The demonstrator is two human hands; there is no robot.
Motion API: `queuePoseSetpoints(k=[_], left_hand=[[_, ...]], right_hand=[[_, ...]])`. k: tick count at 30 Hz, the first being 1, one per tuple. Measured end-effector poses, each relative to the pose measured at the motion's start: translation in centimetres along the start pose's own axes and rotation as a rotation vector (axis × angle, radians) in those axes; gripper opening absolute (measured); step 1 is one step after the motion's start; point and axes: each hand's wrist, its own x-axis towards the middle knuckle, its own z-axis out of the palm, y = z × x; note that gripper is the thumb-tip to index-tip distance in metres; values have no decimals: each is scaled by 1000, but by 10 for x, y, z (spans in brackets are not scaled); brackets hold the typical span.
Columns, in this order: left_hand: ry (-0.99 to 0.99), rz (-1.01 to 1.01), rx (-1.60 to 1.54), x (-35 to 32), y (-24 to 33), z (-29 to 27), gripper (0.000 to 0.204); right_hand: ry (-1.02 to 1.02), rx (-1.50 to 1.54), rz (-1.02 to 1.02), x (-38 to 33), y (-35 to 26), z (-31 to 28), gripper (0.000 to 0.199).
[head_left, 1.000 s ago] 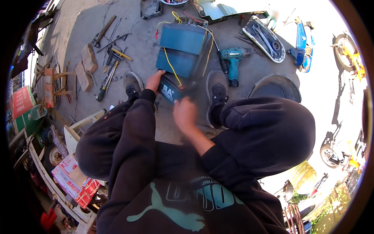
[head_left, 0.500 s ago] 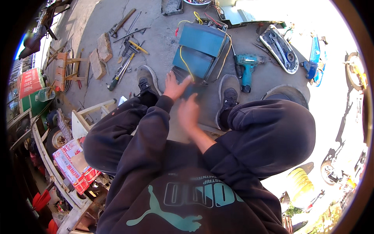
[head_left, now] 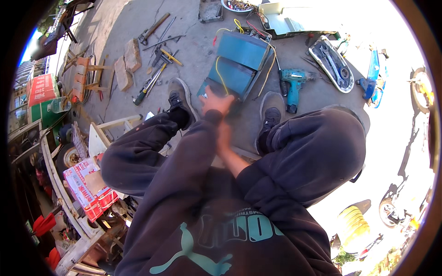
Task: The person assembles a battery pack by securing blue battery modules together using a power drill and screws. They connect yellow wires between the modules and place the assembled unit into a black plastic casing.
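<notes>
Blue-green rectangular blocks lie on the ground between my feet, with a yellow wire looped across them. My left hand rests over the near end of the lower block, fingers and thumb spread. A small pale spot shows by its fingers, too unclear to name. Below it, my right hand is smeared by motion and partly covered by my left hand and sleeve. Its fingers are hidden, so whether it holds anything cannot be made out.
A teal cordless drill lies right of my right shoe. Further right sits a tray of wrenches. Bricks, a hammer and several hand tools lie to the left. An opened casing stands at the back.
My left hand has shifted slightly right and nearer, its forearm now crossing over my right hand. The view has moved a little.
</notes>
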Motion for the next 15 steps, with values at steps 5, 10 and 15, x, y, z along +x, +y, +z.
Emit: queuePoseSetpoints(k=[5, 10, 15], left_hand=[[68, 102, 76, 25, -22, 8, 107], [-311, 98, -358, 60, -45, -18, 97], [-558, -167, -526, 63, -27, -40, 50]], right_hand=[[108, -284, 181, 3, -18, -11, 40], [631, -36, 556, 41, -47, -40, 38], [378, 73, 550, 51, -37, -52, 39]])
